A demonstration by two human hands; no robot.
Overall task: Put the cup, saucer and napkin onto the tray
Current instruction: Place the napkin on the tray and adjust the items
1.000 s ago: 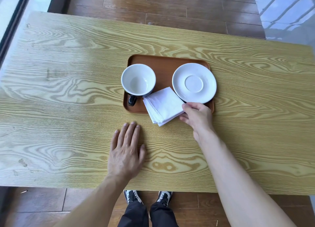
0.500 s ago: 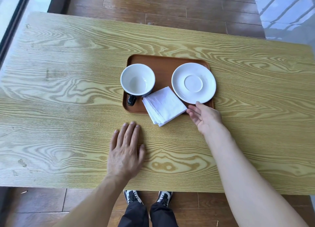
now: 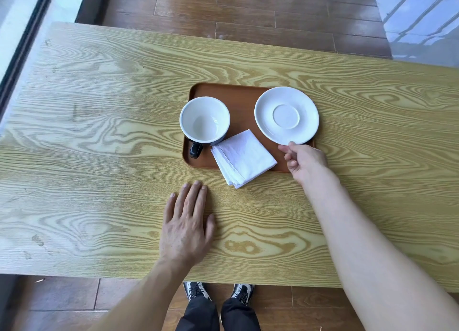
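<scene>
A brown tray [image 3: 238, 98] lies in the middle of the wooden table [image 3: 99, 137]. On its left part stands the cup [image 3: 205, 119], white inside and dark outside, with its handle towards me. The white saucer [image 3: 286, 114] sits on the tray's right part and overhangs the right edge. A folded white napkin [image 3: 244, 158] lies between them, and its near corner reaches past the tray's front edge onto the table. My right hand [image 3: 306, 161] pinches the saucer's near rim, thumb on top. My left hand [image 3: 186, 223] rests flat on the table, fingers apart, in front of the tray.
The table's near edge is just above my shoes [image 3: 218, 292]. Dark wooden floor [image 3: 248, 12] lies beyond the far edge. A dark window frame [image 3: 22, 47] runs along the left side.
My right hand let go of the napkin, moved right and up, and now holds the saucer's near rim. The napkin stays where it was left. My left hand has not moved.
</scene>
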